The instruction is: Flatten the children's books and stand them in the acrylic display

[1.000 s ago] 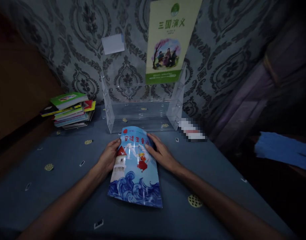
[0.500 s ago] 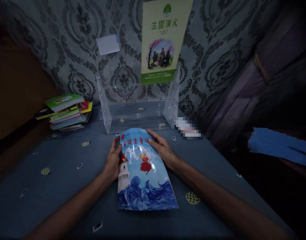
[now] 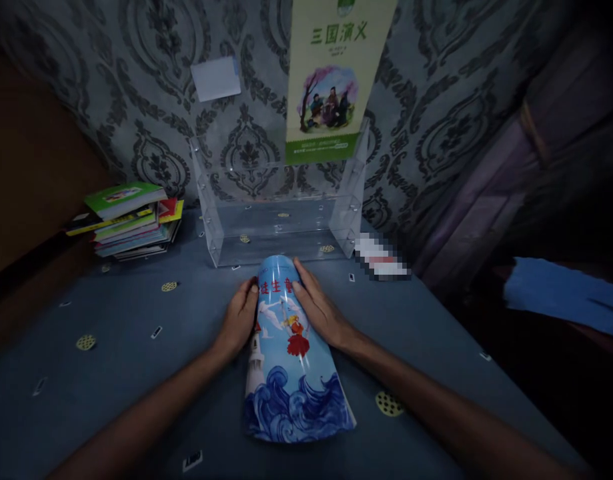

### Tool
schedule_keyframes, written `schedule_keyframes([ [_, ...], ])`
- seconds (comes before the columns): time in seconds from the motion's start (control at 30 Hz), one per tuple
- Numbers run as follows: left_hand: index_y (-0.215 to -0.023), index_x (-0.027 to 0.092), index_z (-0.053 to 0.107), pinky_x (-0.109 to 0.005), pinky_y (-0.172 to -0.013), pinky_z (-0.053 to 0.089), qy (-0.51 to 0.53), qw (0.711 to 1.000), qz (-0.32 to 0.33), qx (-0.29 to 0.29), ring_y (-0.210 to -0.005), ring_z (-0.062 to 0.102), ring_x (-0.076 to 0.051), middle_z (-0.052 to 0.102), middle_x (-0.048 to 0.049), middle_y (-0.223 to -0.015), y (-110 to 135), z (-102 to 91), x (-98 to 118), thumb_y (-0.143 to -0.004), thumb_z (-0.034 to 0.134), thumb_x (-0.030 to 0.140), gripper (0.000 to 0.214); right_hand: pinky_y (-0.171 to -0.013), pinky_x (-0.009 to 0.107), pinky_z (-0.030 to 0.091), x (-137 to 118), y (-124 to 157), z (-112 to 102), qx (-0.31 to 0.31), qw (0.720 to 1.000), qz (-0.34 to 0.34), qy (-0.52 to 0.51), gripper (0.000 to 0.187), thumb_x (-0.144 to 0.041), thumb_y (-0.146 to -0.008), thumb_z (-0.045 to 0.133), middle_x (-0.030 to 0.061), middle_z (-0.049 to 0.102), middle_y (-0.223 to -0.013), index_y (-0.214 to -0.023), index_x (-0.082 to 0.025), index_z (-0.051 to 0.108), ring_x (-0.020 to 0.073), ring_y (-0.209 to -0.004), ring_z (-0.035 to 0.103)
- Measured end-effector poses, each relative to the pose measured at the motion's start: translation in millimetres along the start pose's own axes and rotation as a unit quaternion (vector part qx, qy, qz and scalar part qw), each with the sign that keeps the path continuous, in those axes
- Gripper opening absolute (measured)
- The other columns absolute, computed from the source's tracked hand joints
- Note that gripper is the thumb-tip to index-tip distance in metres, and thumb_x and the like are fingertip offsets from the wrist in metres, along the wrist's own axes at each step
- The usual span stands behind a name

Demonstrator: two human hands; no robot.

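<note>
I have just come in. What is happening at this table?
A person holds a blue book near its top, the left hand at one side and the right hand at the other, its cover bowed upward. Beyond it stands a clear rack, with a green-and-cream book upright at its upper right. A stack of books lies on the table, left of the rack.

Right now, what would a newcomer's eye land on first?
The glossy blue book in the middle, bowed into a curve between the left hand and the right hand. Behind it, a pale book with a green bottom band stands high on the clear rack, right of its middle. A colorful book stack sits left of the rack.
</note>
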State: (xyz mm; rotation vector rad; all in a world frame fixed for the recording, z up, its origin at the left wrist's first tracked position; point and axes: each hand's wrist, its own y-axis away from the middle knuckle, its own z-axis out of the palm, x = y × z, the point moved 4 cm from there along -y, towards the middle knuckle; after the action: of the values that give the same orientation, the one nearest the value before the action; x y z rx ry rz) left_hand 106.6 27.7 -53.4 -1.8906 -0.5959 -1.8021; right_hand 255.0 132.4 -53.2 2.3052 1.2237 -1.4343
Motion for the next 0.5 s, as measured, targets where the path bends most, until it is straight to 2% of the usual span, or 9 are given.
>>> schedule_keyframes([
  [0.07, -0.106, 0.02, 0.068, -0.034, -0.1, 0.042, -0.082, 0.995, 0.06, 0.016, -0.108, 0.059, -0.023, 0.068, -0.0067, -0.108, -3, -8.3, 7, -0.092, 0.055, 0.032, 0.023, -0.121, 0.053, 0.022, 6, -1, -1, 0.005, 0.999, 0.004, 0.047, 0.072, -0.062, -0.098, 0.026, 0.0128, 0.03, -0.16, -0.156, -0.019, 0.024, 0.0282, -0.149, 0.024],
  [0.13, -0.107, 0.019, 0.067, -0.037, -0.099, 0.042, -0.195, 0.974, 0.113, 0.018, -0.104, 0.058, -0.025, 0.066, -0.0083, -0.103, -5, -16.4, 12, -0.092, 0.053, 0.032, 0.024, -0.12, 0.056, 0.025, 14, -1, 0, -0.004, 0.993, 0.013, 0.114, 0.072, -0.059, -0.098, 0.031, 0.0176, 0.027, -0.16, -0.154, -0.013, 0.029, 0.0332, -0.149, 0.02],
  [0.23, -0.105, 0.017, 0.065, -0.044, -0.095, 0.042, -0.4, 0.9, 0.17, -0.012, -0.097, 0.055, -0.028, 0.062, -0.0102, -0.096, -6, -21.5, 14, -0.093, 0.051, 0.035, 0.026, -0.117, 0.059, 0.026, 20, -1, 4, -0.028, 0.976, 0.001, 0.215, 0.065, -0.049, -0.097, 0.04, 0.0206, 0.021, -0.161, -0.147, -0.009, 0.041, 0.0391, -0.15, 0.014],
  [0.3, -0.107, 0.016, 0.064, -0.048, -0.093, 0.043, -0.501, 0.844, 0.189, -0.023, -0.098, 0.053, -0.03, 0.061, -0.0123, -0.099, -5, -21.5, 14, -0.094, 0.049, 0.036, 0.028, -0.116, 0.061, 0.027, 16, 0, 5, -0.032, 0.964, -0.014, 0.262, 0.058, -0.044, -0.096, 0.044, 0.0187, 0.024, -0.161, -0.144, -0.012, 0.046, 0.0395, -0.15, 0.014],
  [0.33, -0.112, 0.015, 0.063, -0.049, -0.093, 0.043, -0.527, 0.827, 0.195, -0.026, -0.1, 0.053, -0.031, 0.061, -0.0138, -0.104, -5, -20.9, 13, -0.094, 0.048, 0.035, 0.03, -0.116, 0.062, 0.026, 12, 0, 5, -0.029, 0.959, -0.019, 0.281, 0.056, -0.042, -0.096, 0.045, 0.0174, 0.026, -0.161, -0.144, -0.014, 0.047, 0.0392, -0.15, 0.014],
  [0.37, -0.118, 0.015, 0.06, -0.05, -0.094, 0.043, -0.534, 0.82, 0.204, -0.031, -0.105, 0.053, -0.032, 0.061, -0.0154, -0.111, -5, -19.7, 13, -0.094, 0.047, 0.033, 0.033, -0.116, 0.064, 0.024, 7, 0, 5, -0.023, 0.954, -0.022, 0.299, 0.053, -0.041, -0.096, 0.046, 0.0165, 0.028, -0.16, -0.142, -0.015, 0.049, 0.0391, -0.15, 0.014],
  [0.43, -0.13, 0.014, 0.054, -0.052, -0.1, 0.04, -0.51, 0.826, 0.232, -0.056, -0.12, 0.049, -0.033, 0.057, -0.0177, -0.127, -5, -15.9, 12, -0.094, 0.045, 0.026, 0.039, -0.117, 0.065, 0.019, -6, -2, 7, -0.025, 0.943, -0.04, 0.328, 0.049, -0.038, -0.095, 0.047, 0.0164, 0.03, -0.159, -0.139, -0.016, 0.053, 0.0385, -0.15, 0.015],
  [0.5, -0.133, 0.015, 0.052, -0.051, -0.108, 0.034, -0.473, 0.836, 0.261, -0.094, -0.133, 0.043, -0.031, 0.053, -0.0171, -0.138, -5, -11.7, 9, -0.093, 0.042, 0.02, 0.042, -0.119, 0.062, 0.019, -22, -4, 15, -0.067, 0.937, -0.078, 0.334, 0.047, -0.033, -0.096, 0.045, 0.0173, 0.034, -0.157, -0.138, -0.014, 0.054, 0.0351, -0.149, 0.019],
])
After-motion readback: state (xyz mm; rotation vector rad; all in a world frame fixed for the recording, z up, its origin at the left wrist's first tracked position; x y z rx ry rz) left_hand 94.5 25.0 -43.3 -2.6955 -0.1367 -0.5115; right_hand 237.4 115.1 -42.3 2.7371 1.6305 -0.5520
